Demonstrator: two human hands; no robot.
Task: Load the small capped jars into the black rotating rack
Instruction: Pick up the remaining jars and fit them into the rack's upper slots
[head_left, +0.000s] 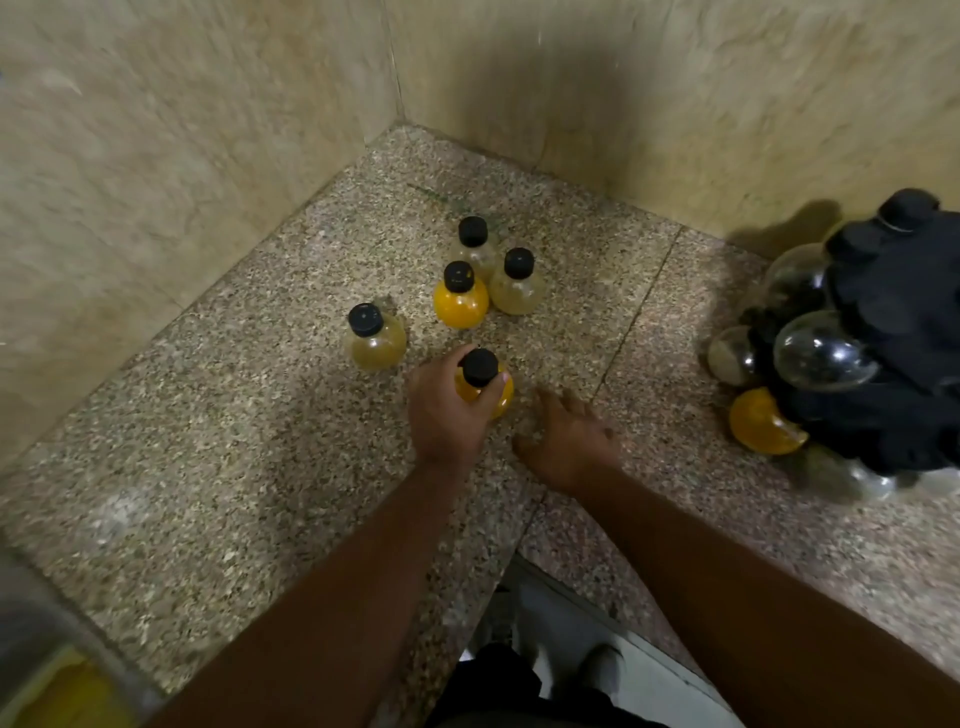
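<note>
from the head camera, looking down at a speckled stone counter (218, 467) set in a corner of beige tiled walls (156, 130). the left hand (447, 410) is wrapped around an orange jar (493, 392) with a black cap, fingers curled round its neck and shoulder while the jar stands upright on the counter. the right hand (569, 441) is just beside it, palm down, fingers loosely spread and grasping nothing; whether it touches the counter i cannot tell. four more capped jars stand loose on the counter beyond the hands: a pale yellow jar (375, 338) to the left on its own, then a tight cluster of a second orange jar (461, 299), a pale jar (518, 286) touching its right side, and another pale jar (474, 247) behind them both. at the right edge sits the black rack (893, 332), already hung with round jars: a clear one (821, 351) facing the camera, an orange one (761, 422) low down, and others partly hidden. the rack is well apart from the loose jars. everything is a little blurred.
</note>
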